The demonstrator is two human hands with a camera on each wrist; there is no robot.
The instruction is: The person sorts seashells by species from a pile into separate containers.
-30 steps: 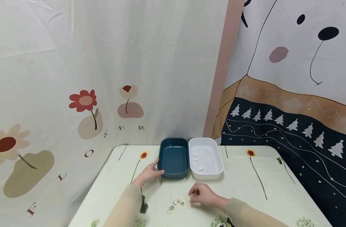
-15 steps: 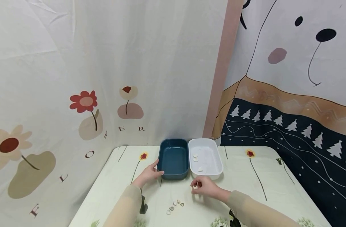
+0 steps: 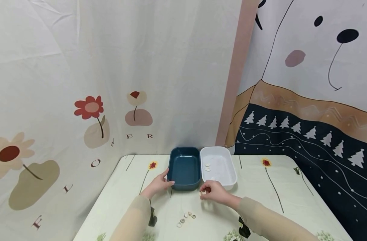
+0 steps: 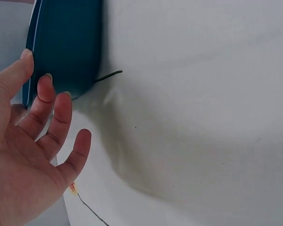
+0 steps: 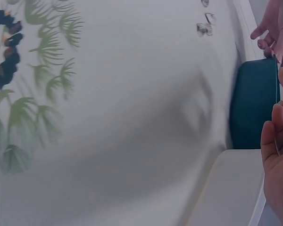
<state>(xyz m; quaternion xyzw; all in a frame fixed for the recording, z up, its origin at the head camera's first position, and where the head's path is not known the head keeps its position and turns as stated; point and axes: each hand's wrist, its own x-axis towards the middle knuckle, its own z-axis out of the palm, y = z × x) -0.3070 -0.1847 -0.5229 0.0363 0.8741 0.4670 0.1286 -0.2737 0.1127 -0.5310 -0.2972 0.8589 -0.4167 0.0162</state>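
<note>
My left hand [image 3: 157, 185] holds the near left corner of a dark blue rectangular dish [image 3: 184, 187]. In the left wrist view, the thumb [image 4: 26, 61] lies at its rim and the other fingers are loosely bent. My right hand [image 3: 215, 193] hovers before the near edge of a white dish [image 3: 226, 170], thumb and forefinger pinching a small pale shell, mostly hidden by the fingertips. Flat whitish shells [image 3: 207, 167] lie inside the white dish; my right hand partly covers its near end. Several small shells [image 3: 185, 216] form a slanting row on the table nearer me.
The two dishes stand side by side at the table's back edge, against a white curtain [image 3: 177, 83]. A floral cloth [image 3: 255, 194] covers the table. A dark printed drape [image 3: 306, 150] hangs along the right side.
My right hand has moved forward from beside the shell row to the dishes' near edge, still pinching the small shell. My left hand stays on the blue dish.
</note>
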